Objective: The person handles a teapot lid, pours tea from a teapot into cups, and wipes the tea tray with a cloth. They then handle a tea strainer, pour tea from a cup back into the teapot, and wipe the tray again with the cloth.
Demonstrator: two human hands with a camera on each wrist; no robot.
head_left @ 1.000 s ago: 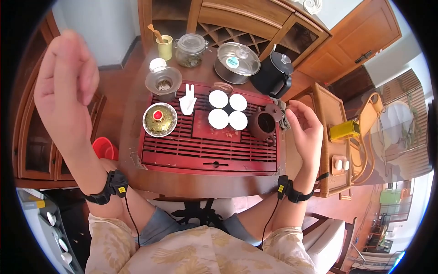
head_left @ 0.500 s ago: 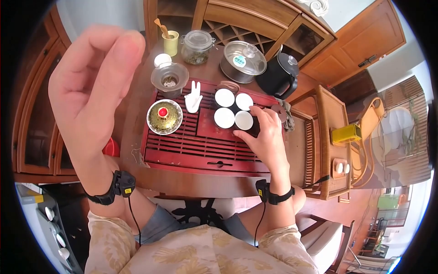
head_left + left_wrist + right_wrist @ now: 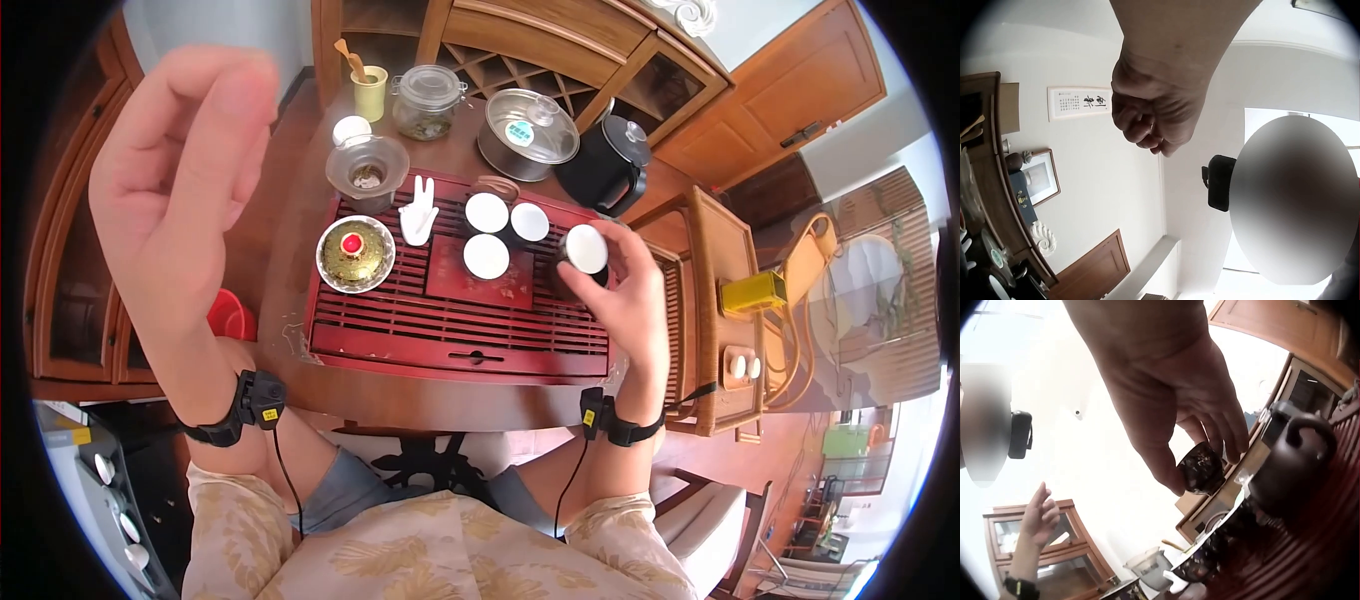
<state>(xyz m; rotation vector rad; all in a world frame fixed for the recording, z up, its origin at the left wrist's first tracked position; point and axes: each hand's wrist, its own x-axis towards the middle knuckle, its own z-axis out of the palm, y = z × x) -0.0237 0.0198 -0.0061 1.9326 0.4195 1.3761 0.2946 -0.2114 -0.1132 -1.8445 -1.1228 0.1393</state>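
Note:
My right hand pinches a small teacup, white inside, between thumb and fingers. Its outside is dark and speckled in the right wrist view, where the cup is tilted. Under that hand stands a dark brown teapot, mostly covered by hand and cup in the head view. Three more teacups sit together on the red slatted tea tray. Raised at the upper left, my left hand has loosely bent fingers and shows nothing in them; the left wrist view has the same hand against the wall.
On the tray's left are a lidded patterned bowl and a white hand figurine. A strainer, glass jar, steel pot and black kettle stand along the back. A wicker cart is at right.
My right hand came in from the tray's right side to the front right teacup, then took it up and carried it right, over the teapot. The left hand shifted right, then slightly back left.

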